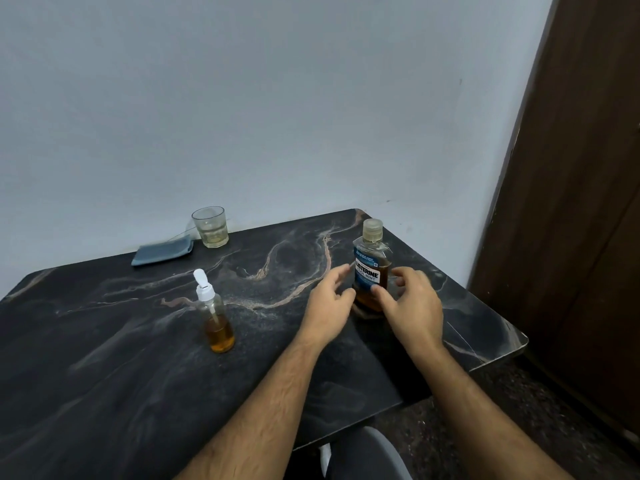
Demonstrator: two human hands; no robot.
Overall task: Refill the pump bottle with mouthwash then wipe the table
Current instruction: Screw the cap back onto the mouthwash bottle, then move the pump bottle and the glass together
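A mouthwash bottle [371, 261] with a blue label, a clear cap and amber liquid stands upright at the right side of the dark marble table [138, 358]. My left hand [329, 303] is just left of it, fingers spread, holding nothing. My right hand [412, 306] is just right of it, fingers apart, with fingertips touching or nearly touching the bottle's lower front. A small clear pump bottle [216, 320] with a white pump, about a third full of amber liquid, stands to the left of my hands. A folded blue-grey cloth [161, 252] lies at the back edge.
A glass tumbler [210, 227] with a little pale liquid stands by the wall next to the cloth. A dark wooden door [571, 202] is at the right. The table's right edge [502, 351] drops to a speckled floor. A grey seat [370, 455] shows below.
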